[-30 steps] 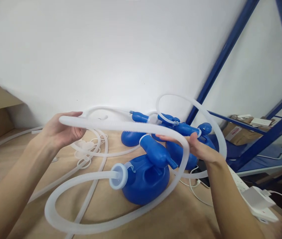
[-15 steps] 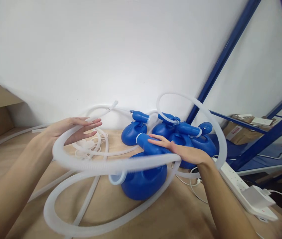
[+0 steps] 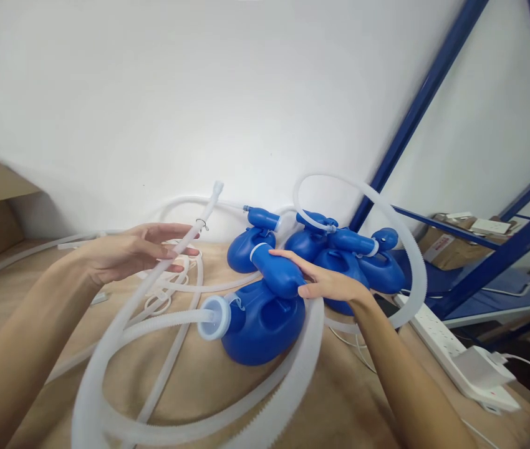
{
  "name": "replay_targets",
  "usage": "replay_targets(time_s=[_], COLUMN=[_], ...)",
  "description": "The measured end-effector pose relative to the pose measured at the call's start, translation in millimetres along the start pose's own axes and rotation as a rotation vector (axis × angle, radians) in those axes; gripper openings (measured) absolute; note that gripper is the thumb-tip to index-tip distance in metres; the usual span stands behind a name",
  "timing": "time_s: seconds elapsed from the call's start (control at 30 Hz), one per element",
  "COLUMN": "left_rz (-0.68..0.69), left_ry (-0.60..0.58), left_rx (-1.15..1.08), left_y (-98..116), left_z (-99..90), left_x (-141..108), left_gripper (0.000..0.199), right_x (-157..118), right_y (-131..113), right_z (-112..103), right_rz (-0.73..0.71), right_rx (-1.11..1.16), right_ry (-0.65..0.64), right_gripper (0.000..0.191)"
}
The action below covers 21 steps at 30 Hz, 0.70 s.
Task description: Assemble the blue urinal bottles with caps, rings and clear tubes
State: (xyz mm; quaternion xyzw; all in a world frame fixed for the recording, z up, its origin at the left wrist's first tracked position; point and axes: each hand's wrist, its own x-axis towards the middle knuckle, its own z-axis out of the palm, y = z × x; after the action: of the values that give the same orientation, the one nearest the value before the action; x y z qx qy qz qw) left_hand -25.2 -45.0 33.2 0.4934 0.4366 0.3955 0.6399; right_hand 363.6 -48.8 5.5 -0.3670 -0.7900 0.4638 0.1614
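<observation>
Five blue bottles (image 3: 250, 251) sat on the bench (image 3: 199, 393), their insides hidden from me. One hose (image 3: 166, 319) ran into the white mouth (image 3: 208, 332) of the front bottle (image 3: 265, 333). My right hand (image 3: 333, 284) gripped that bottle's top; my left hand (image 3: 129, 252) was half curled at the hose's raised end, whether gripping it I couldn't tell.

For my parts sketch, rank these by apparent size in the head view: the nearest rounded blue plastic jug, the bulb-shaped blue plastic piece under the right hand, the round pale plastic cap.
1. Rounded blue jug
2. Bulb-shaped blue piece
3. Round pale cap
All three differ clearly.
</observation>
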Motion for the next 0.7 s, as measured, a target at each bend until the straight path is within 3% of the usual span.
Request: replay_targets(time_s=[0.07, 0.2, 0.33, 0.43, 0.57, 0.7], left_rz=[0.013, 0.020, 0.018, 0.028, -0.016, 0.022], left_ry=[0.029, 0.105, 0.115, 0.027, -0.159, -0.146], left_rx=[-0.004, -0.053, 0.012, 0.202, 0.434, 0.638], left_y=[0, 2, 1, -6, -22, -32], left_z=[0.6, 1.0, 9.6, 25.5, 56.6, 83.8], left_x=[2, 4, -6, -18, -25, -21], left_gripper=[0.061, 0.039, 0.041, 0.049, 0.056, 0.053], right_x=[2, 10, 22, 32, 40, 45], right_y=[-5, -13, -15, -11, 1, 15], right_z=[5, 17, 34, 43, 42, 33], right_rz=[0.004, 0.046, 0.129, 0.157, 0.119, 0.022], right_rx=[-0.024, -0.097, -0.160, -0.263, -0.181, 0.050], right_ry=[0.089, 0.282, 0.451, 0.579, 0.648, 0.736], right_gripper=[0.100, 0.075, 0.073, 0.084, 0.075, 0.076])
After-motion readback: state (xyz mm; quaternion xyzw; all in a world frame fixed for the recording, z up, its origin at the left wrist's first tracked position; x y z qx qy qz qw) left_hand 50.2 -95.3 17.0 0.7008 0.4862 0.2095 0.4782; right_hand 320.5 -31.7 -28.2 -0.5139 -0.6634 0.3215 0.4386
